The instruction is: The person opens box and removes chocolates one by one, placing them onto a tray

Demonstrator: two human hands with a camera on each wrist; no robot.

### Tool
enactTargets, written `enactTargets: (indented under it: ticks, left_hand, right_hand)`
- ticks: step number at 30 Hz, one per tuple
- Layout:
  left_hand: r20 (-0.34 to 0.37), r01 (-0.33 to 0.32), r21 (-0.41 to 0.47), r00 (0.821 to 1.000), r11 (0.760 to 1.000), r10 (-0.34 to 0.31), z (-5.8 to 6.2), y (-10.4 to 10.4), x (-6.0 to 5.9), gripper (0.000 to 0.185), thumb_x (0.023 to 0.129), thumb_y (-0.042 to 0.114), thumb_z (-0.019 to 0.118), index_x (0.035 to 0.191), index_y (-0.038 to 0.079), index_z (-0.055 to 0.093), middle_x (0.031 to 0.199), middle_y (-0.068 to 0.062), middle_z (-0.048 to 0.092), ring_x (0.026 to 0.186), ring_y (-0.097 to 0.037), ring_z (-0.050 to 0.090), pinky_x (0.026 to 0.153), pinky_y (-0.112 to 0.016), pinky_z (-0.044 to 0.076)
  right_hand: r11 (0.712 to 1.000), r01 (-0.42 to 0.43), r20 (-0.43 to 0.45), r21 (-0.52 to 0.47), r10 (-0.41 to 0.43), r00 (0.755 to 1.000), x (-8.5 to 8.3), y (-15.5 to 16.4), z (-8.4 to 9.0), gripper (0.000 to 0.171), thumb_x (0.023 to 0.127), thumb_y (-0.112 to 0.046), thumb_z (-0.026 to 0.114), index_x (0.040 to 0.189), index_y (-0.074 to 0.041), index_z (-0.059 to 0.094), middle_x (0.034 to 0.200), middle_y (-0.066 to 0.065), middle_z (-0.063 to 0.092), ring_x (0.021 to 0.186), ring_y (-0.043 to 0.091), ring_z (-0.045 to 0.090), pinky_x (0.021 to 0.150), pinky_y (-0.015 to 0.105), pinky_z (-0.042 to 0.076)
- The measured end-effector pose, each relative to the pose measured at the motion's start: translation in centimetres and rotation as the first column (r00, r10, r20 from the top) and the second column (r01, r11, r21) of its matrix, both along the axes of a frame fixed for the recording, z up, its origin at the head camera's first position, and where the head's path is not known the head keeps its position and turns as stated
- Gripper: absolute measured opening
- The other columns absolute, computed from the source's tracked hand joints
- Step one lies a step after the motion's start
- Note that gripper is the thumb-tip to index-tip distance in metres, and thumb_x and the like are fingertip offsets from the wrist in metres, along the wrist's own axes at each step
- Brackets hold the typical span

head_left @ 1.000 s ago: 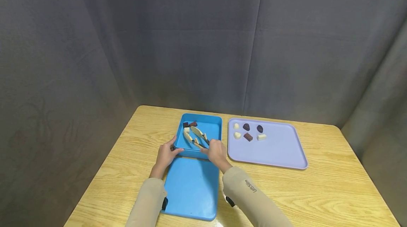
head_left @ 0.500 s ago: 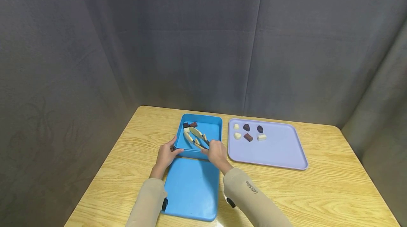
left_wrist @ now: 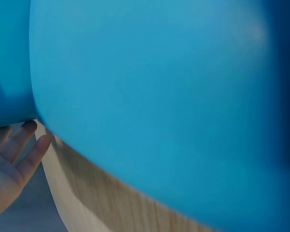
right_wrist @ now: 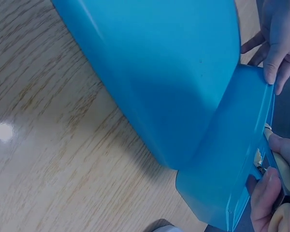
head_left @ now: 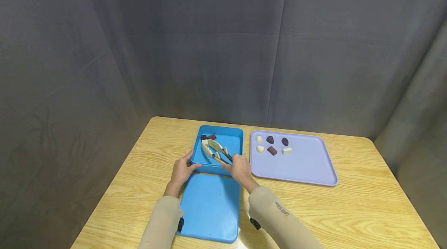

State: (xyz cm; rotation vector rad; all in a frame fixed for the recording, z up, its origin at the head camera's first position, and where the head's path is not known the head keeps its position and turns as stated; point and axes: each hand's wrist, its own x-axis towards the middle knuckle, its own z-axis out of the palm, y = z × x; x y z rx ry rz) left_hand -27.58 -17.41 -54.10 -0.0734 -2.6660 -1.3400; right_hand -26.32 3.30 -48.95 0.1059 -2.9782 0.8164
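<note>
right hand (head_left: 240,168) grips wooden tongs (head_left: 214,149), tips still inside the blue box (head_left: 234,140) near the chocolates (head_left: 208,137), scarcely shifted over the last second; left hand (head_left: 181,170), fingers curled over the box's near left corner, steadies it on the tabletop (head_left: 366,202); placement apparently under way

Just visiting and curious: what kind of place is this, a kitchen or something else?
Probably a staged recording booth, not a kitchen: grey curtains enclose a bare wooden table holding only a blue box, its lid and a lilac tray of chocolates.
</note>
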Motion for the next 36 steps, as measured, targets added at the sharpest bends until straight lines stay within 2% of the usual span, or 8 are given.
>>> enactTargets:
  ticks: [7,13,20,25,30,36]
  left_hand:
    - [0.013,-0.007,0.011,1.0,1.0,0.007,0.0,-0.1,0.0,0.066,0.075,0.017,0.072,0.131,-0.001,0.042,0.127,-0.021,0.046,0.111,-0.032,0.048,0.086,-0.041,0.044]
    - [-0.01,-0.001,0.009,1.0,1.0,0.001,0.2,0.0,0.1,0.065,0.075,0.016,0.072,0.13,-0.002,0.042,0.125,-0.022,0.046,0.11,-0.033,0.049,0.084,-0.042,0.045]
    - [-0.003,0.0,0.012,1.0,1.0,0.0,0.0,0.0,0.1,0.066,0.075,0.018,0.072,0.131,-0.002,0.042,0.125,-0.022,0.046,0.109,-0.033,0.05,0.084,-0.041,0.045]
    - [0.004,0.004,0.015,1.0,1.0,-0.004,-0.2,-0.1,-0.1,0.066,0.075,0.018,0.072,0.131,-0.002,0.042,0.126,-0.022,0.046,0.109,-0.033,0.05,0.083,-0.041,0.046]
    - [0.003,0.012,0.011,1.0,1.0,-0.012,-0.1,-0.2,0.0,0.066,0.075,0.019,0.071,0.131,-0.001,0.041,0.127,-0.021,0.045,0.109,-0.033,0.049,0.084,-0.041,0.045]
    - [0.009,0.007,0.007,1.0,1.0,-0.008,0.1,-0.1,0.1,0.066,0.076,0.018,0.071,0.131,0.0,0.041,0.127,-0.021,0.045,0.11,-0.033,0.049,0.084,-0.042,0.045]
  right_hand:
    - [0.997,0.018,0.011,-0.078,-0.017,1.0,0.4,0.9,0.4,0.037,0.07,-0.03,0.076,0.057,-0.009,0.048,0.052,-0.002,0.04,0.048,0.012,0.036,0.039,0.025,0.027]
    - [0.996,0.019,-0.008,-0.086,-0.019,1.0,0.7,1.7,0.9,0.038,0.07,-0.03,0.076,0.054,-0.01,0.047,0.05,-0.003,0.038,0.048,0.012,0.034,0.039,0.024,0.026]
    - [0.997,0.001,-0.021,-0.073,-0.003,1.0,1.2,2.5,1.1,0.035,0.071,-0.029,0.075,0.056,-0.01,0.05,0.05,-0.002,0.039,0.048,0.012,0.035,0.04,0.024,0.026]
    - [0.996,-0.017,-0.027,-0.085,0.015,1.0,1.8,3.1,1.5,0.03,0.072,-0.029,0.074,0.061,-0.009,0.056,0.052,-0.002,0.041,0.049,0.013,0.035,0.041,0.024,0.027]
    - [0.994,-0.04,-0.062,-0.106,0.033,0.998,2.3,3.8,1.9,0.022,0.074,-0.027,0.073,0.072,-0.006,0.066,0.051,-0.003,0.041,0.048,0.013,0.037,0.04,0.024,0.028]
    - [0.991,-0.052,-0.082,-0.12,0.042,0.996,3.1,4.6,2.0,0.022,0.074,-0.028,0.071,0.073,-0.007,0.066,0.048,-0.004,0.037,0.045,0.011,0.033,0.039,0.024,0.027]
